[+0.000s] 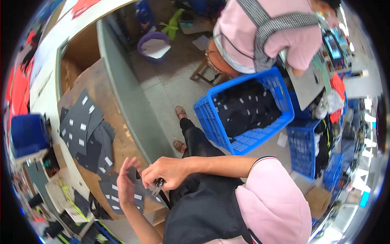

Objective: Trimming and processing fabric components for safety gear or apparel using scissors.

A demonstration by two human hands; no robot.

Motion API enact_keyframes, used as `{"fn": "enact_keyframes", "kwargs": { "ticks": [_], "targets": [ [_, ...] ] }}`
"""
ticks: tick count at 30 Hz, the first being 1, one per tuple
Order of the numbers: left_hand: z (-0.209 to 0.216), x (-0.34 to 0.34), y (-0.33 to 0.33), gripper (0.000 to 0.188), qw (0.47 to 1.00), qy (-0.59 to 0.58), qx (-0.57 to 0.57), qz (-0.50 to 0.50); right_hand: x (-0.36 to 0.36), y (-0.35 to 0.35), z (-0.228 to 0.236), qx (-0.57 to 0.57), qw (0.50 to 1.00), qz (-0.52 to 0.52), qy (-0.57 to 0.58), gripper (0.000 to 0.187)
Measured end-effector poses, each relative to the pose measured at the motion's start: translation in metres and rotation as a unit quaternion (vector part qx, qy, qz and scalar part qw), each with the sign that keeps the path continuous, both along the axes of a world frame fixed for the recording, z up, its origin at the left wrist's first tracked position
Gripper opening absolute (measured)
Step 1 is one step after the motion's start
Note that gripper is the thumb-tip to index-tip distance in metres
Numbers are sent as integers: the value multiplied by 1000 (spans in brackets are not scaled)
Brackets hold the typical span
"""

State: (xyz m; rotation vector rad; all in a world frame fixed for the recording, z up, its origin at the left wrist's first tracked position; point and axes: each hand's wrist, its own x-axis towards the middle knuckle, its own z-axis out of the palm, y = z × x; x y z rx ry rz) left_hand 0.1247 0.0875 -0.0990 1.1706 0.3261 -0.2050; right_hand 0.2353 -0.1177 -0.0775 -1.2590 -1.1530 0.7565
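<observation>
In my right hand [167,172] is a small pair of metal thread snips [158,188], held with the blades pointing down. Close beside it on the left, my left hand [125,185] is raised with its fingers apart and slightly curved; nothing plainly shows in it. A small dark bit shows between the two hands, too small to name. Below them lie dark grey fabric pieces [115,194] with white labels, partly hidden by my hands. More such labelled pieces [81,126] lie overlapping farther along the brown wooden tabletop [118,140].
A grey panel [126,87] runs along the table's right side. On the floor to the right stands a blue crate [260,140] of dark labelled pieces, with another blue crate [302,146] beyond. A co-worker [270,38] sits at the far right. A purple tub [140,44] stands farther back.
</observation>
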Motion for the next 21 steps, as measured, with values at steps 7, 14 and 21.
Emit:
{"fn": "enact_keyframes", "kwargs": {
  "ticks": [7, 14, 21],
  "targets": [
    [11, -5, -18, 82, 993, 78, 68, 65, 22, -51, -1, 19, 997, -41, 58, 15],
    [42, 14, -49, 24, 963, 132, 108, 207, 77, -56, -18, -210, 864, -327, -320, 20],
    [59, -6, -72, 22, 956, 111, -18, 271, 27, 2, 38, -89, 948, -197, -235, 33]
  ]
}}
